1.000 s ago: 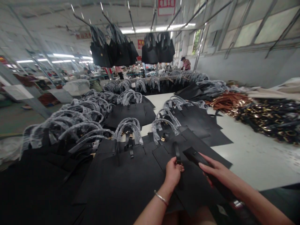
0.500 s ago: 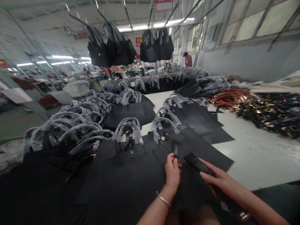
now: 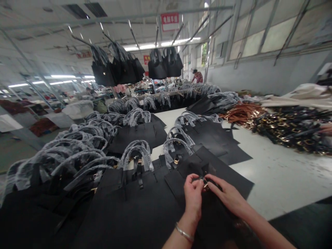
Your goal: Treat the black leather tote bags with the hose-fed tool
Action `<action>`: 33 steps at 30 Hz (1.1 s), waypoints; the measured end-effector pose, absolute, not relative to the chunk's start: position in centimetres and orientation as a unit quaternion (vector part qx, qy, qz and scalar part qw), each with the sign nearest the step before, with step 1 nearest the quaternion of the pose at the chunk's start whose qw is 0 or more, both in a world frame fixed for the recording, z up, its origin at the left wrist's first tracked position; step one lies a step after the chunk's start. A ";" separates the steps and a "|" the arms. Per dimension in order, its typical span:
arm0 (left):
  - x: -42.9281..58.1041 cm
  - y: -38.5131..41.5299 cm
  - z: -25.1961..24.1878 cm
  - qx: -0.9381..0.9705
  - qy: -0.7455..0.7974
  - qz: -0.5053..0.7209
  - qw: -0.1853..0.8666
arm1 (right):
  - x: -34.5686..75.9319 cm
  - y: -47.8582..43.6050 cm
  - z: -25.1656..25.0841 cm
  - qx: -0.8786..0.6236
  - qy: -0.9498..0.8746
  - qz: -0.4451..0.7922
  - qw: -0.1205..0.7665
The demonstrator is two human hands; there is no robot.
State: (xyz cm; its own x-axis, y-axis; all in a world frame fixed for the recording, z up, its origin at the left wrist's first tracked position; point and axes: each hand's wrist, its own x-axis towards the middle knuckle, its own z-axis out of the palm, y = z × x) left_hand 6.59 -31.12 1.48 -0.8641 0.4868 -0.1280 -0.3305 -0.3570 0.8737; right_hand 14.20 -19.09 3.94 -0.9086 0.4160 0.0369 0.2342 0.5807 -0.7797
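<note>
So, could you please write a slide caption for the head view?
Left hand and right hand pinch a gold fitting atop a black bag.

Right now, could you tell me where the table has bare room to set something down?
Bare white table lies between the flat black bags and the strap pile. A narrow strip runs between the far bag rows. Left is crowded with wrapped-handle bags. Left hand and right hand pinch a gold fitting.

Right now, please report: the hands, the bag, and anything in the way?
Left hand and right hand both pinching gold buckle. Buckle on black bag, flat on table. More bags close at left, none blocking.
</note>
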 end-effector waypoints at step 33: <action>1.1 -32.5 -0.1 0.202 0.624 0.675 0.336 | 13.2 -20.1 2.7 -0.177 -0.896 0.397 0.095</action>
State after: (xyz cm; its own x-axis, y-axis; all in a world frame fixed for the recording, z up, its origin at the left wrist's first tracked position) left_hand 1.10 -32.50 -0.09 -0.6920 0.7069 -0.1462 -0.2013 0.0055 0.9795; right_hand 13.17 -20.11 2.74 -0.9193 0.3925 0.0288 0.2422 0.6218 -0.7448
